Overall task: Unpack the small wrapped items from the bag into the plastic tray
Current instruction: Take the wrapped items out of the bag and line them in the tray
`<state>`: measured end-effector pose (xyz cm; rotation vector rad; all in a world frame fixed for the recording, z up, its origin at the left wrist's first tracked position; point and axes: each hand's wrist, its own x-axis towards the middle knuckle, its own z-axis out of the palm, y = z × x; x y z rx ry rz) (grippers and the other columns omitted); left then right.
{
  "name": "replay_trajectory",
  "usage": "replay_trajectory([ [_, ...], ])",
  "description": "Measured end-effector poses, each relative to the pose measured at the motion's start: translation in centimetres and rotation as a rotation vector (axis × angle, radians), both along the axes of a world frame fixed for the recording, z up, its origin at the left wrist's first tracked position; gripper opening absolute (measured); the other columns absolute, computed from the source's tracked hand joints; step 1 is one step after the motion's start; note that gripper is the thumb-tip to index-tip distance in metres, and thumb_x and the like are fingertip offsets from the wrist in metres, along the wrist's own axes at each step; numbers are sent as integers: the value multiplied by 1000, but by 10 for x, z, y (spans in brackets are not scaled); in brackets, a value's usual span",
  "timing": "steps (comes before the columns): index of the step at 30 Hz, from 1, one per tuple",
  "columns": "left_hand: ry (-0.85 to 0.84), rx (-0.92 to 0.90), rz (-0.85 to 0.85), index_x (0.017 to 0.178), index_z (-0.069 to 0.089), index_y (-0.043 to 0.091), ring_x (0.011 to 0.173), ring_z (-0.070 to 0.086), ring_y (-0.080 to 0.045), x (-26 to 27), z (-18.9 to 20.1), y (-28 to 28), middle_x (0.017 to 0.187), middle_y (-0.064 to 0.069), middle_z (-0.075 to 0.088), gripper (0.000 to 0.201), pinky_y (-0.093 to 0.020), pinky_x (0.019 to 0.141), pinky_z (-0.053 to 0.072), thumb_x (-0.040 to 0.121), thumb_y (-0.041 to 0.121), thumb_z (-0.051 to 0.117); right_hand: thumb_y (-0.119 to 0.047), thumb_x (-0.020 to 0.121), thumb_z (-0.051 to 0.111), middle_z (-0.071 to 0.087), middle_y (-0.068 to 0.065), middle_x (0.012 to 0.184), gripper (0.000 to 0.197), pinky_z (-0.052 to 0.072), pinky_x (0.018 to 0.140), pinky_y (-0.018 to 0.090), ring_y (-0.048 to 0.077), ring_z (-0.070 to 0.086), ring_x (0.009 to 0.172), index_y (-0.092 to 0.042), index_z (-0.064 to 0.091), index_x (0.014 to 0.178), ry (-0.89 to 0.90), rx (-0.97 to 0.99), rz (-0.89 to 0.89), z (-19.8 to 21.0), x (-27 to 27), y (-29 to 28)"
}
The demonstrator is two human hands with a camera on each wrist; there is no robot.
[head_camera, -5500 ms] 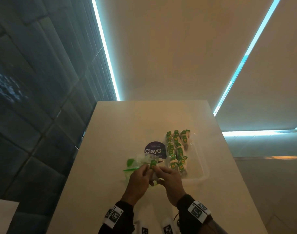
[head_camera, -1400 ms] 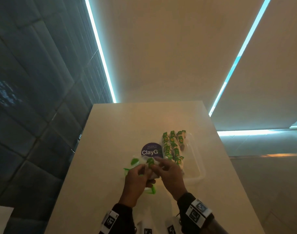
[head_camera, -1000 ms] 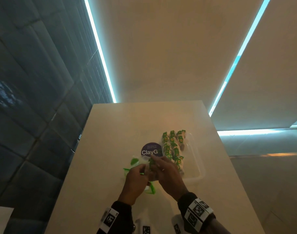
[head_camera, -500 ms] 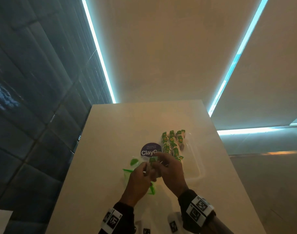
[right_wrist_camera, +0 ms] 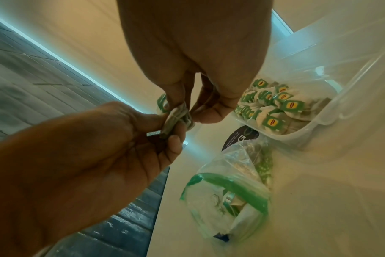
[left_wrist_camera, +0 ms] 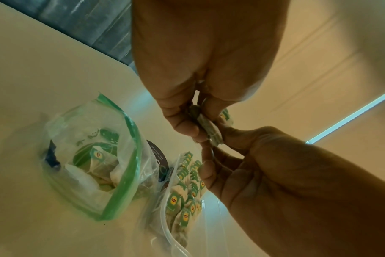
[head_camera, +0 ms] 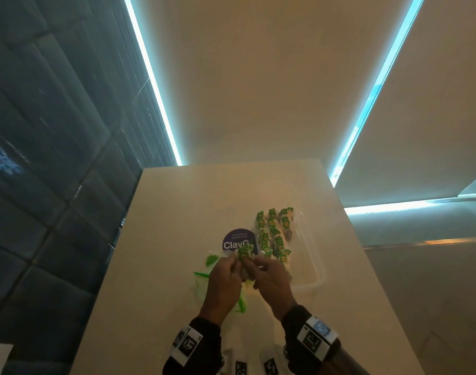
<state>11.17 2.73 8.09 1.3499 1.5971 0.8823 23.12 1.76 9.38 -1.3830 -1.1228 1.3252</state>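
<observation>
Together the left hand (head_camera: 222,277) and right hand (head_camera: 272,280) pinch 1 small crinkled wrapped item (head_camera: 244,253) with curled fingers (left_wrist_camera: 185,127), above the smooth pale surface (head_camera: 177,212). Below them lies the clear zip bag (left_wrist_camera: 92,167), green-rimmed and gaping. At 1 o'clock sits the translucent plastic tray (head_camera: 316,263), holding rows of green-tagged sachets (head_camera: 272,231).

Pale table (head_camera: 177,212) bearing a round dark "ClayG" sticker (head_camera: 238,240), beside a dark tiled wall (head_camera: 55,144), under cyan light strips (head_camera: 153,85).
</observation>
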Motion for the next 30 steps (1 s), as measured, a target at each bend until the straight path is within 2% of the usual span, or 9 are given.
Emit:
replay_trajectory([
  [5, 6, 6, -31, 112, 67, 16, 81, 64, -18, 0, 0, 3, 97, -4, 67, 22, -26, 68, 54, 99, 17, 49, -11, 88, 68, 66, -4, 69, 15, 44, 51, 9, -4, 59, 55, -17, 69, 74, -47, 19, 16, 5, 11, 6],
  [9, -114, -18, -52, 117, 61, 31, 75, 67, -17, -1, 9, 1, 101, 1, 65, 23, -25, 56, 55, 96, 21, 57, -15, 87, 69, 70, 2, 76, 9, 48, 55, 15, 3, 62, 61, -9, 74, 83, -46, -52, -11, 7, 31, 16],
  [11, -148, -43, -45, 114, 61, 34, 72, 67, -14, -5, 10, -1, 102, 1, 64, 26, -24, 56, 54, 94, 17, 59, -10, 87, 68, 73, 7, 80, 11, 52, 57, 18, 11, 67, 65, -1, 74, 90, 19, -86, -80, 10, 48, 27],
  [13, -132, -61, -43, 110, 63, 32, 71, 67, -12, -13, 8, -4, 102, 2, 66, 24, -19, 56, 51, 93, 15, 60, -7, 87, 68, 71, 8, 74, 12, 49, 50, 20, 13, 63, 57, 4, 72, 91, 23, -80, -149, 13, 71, 42],
  [16, -89, -95, -35, 104, 69, 26, 57, 62, -1, -30, -2, -11, 91, 5, 70, 20, -18, 50, 48, 92, 11, 62, -10, 87, 69, 65, 11, 68, 11, 41, 47, 25, 16, 51, 56, 0, 74, 87, -127, -57, -206, 5, 108, 70],
  [18, -96, -118, -5, 99, 72, 26, 54, 59, -4, -40, -9, -15, 77, 3, 69, 20, -27, 50, 50, 90, 9, 64, -14, 85, 72, 65, 13, 68, 12, 43, 47, 27, 17, 53, 54, -3, 74, 85, -245, -96, -235, -7, 129, 89],
  [20, -92, -128, 23, 95, 73, 26, 60, 62, -12, -47, -16, -19, 77, 1, 71, 22, -31, 52, 52, 89, 7, 65, -19, 84, 74, 69, 12, 69, 16, 46, 45, 25, 15, 56, 50, -3, 74, 86, -380, -144, -221, -19, 143, 106],
  [25, -73, -158, 63, 88, 73, 21, 56, 63, -12, -57, -25, -26, 78, 1, 72, 22, -19, 52, 49, 87, 1, 65, -32, 84, 73, 72, 2, 67, 19, 48, 43, 20, 12, 66, 47, -13, 74, 88, -604, -293, -73, -47, 150, 136],
  [30, -47, -218, 78, 81, 74, 26, 55, 63, -12, -65, -41, -37, 76, 2, 73, 28, -23, 55, 46, 85, 0, 66, -23, 85, 74, 73, 5, 72, 19, 52, 44, 21, 15, 70, 51, -9, 71, 98, -670, -420, 27, -72, 142, 154],
])
